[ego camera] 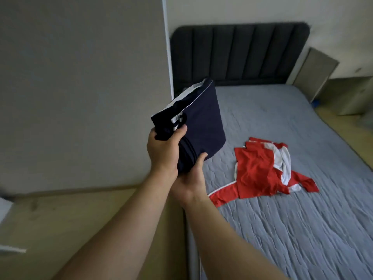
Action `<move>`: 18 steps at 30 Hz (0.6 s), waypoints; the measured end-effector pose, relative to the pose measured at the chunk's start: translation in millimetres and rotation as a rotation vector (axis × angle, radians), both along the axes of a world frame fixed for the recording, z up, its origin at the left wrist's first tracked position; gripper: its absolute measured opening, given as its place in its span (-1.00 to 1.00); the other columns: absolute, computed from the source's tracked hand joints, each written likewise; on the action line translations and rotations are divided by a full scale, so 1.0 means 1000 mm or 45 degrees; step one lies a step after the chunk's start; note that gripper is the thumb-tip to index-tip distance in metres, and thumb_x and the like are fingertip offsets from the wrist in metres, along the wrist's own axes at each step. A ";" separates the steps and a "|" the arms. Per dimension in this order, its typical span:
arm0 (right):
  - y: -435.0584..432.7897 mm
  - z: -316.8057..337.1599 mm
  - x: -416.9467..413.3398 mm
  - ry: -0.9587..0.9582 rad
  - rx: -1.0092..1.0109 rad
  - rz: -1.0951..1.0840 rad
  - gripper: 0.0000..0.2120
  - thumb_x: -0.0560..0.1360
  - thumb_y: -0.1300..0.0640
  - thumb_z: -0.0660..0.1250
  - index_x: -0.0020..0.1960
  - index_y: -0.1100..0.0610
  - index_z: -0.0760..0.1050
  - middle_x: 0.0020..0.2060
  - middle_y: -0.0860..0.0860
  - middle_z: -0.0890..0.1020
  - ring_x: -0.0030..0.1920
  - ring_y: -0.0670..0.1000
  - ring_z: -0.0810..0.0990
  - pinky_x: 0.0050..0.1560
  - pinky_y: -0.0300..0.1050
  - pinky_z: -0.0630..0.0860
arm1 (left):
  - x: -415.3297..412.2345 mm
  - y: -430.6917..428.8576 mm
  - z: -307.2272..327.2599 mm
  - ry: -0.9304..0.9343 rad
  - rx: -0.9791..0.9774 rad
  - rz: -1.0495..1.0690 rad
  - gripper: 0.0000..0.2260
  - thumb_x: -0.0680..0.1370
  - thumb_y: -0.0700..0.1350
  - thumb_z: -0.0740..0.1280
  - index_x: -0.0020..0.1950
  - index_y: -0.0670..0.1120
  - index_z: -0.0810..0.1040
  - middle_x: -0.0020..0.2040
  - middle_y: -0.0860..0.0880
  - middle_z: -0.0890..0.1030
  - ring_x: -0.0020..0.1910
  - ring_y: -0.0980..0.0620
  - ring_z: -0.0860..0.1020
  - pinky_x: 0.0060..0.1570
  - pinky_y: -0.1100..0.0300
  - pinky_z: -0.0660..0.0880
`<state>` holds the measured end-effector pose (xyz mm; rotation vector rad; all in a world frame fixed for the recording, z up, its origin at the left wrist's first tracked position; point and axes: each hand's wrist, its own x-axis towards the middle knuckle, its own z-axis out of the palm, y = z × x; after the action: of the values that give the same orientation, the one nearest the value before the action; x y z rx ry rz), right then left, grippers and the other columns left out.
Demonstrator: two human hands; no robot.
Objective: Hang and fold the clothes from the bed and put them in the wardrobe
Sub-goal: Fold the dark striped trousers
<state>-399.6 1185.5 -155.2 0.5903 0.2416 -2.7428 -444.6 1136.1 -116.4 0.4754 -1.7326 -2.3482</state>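
Landmark: bed (282,229), grey quilted cover, seen from its left long side.
Folded navy garment (201,122): held up in the air over the bed's left edge, tilted, clear of the cover. White piping and white stripes show along its upper and left edges.
Left hand (163,150): grips the garment's lower left corner, thumb across the top face, fingers hidden behind the cloth.
Right hand (190,180): cupped under the garment's bottom edge, thumb curled up onto the fold.
Hands together: close, the left wrist touching or just above the right palm; both clamped on the same folded piece.
Red and white garment (256,170): lies crumpled and unfolded on the bed, near mid-cover, one sleeve reaching toward the bed's left edge. Well apart from the navy piece.
Headboard (238,53): dark, padded in vertical channels, at the bed's far end.
Beige panel (80,87): tall flat surface left of the bed, beside the headboard; wall or wardrobe side, cannot tell.
Floor (60,219): pale wood, left of the bed, blurred.
Far side of bed: beige furniture (353,96), too blurred to name.
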 end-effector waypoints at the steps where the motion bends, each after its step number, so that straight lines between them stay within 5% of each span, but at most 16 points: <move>1: -0.005 0.019 -0.003 0.005 0.020 -0.001 -0.20 0.41 -0.49 0.27 0.29 0.16 0.60 0.24 0.17 0.64 0.29 0.19 0.57 0.33 0.11 0.44 | 0.005 -0.009 0.016 0.041 0.044 0.063 -0.63 0.35 -0.12 0.60 0.11 -0.04 0.62 -0.01 -0.01 0.72 -0.02 -0.01 0.70 0.09 -0.09 0.63; 5: -0.030 0.075 -0.007 0.089 0.237 0.078 -0.30 0.42 -0.33 0.44 0.35 0.15 0.54 0.22 0.18 0.65 0.27 0.21 0.60 0.41 0.13 0.42 | 0.030 -0.045 0.060 0.139 0.135 0.370 -0.60 0.35 -0.03 0.61 0.13 0.01 0.62 0.01 0.06 0.72 -0.03 0.08 0.70 0.07 -0.01 0.64; 11: -0.067 0.114 0.026 -0.038 0.719 0.192 -0.59 0.41 0.08 0.57 0.19 0.19 0.59 -0.05 0.20 0.73 -0.12 0.26 0.73 0.02 0.17 0.67 | 0.085 -0.091 0.082 -0.032 0.284 0.692 -0.59 0.36 -0.08 0.61 0.14 -0.05 0.58 -0.02 0.02 0.68 -0.10 0.02 0.68 -0.10 0.08 0.65; 15: -0.102 0.108 0.064 -0.175 0.969 0.325 -0.32 0.38 0.08 0.58 0.36 0.18 0.31 0.10 0.23 0.62 -0.07 0.25 0.68 -0.14 0.07 0.63 | 0.133 -0.120 0.059 -0.264 0.497 0.863 -0.61 0.34 -0.11 0.62 0.09 -0.14 0.59 -0.02 -0.07 0.67 -0.10 -0.07 0.67 0.01 0.01 0.63; 18: -0.131 0.096 0.104 -0.212 1.096 0.520 -0.34 0.46 0.08 0.52 0.41 0.17 0.24 0.16 0.25 0.57 0.02 0.26 0.64 -0.19 0.06 0.54 | 0.181 -0.149 0.036 -0.363 0.594 1.017 -0.62 0.36 -0.12 0.61 0.08 -0.19 0.60 -0.01 -0.12 0.67 -0.15 -0.07 0.65 -0.10 0.08 0.56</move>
<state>-295.6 1054.4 -58.8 0.8438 1.3597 -2.0861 -263.3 987.4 -80.5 1.3343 -0.7825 -2.0846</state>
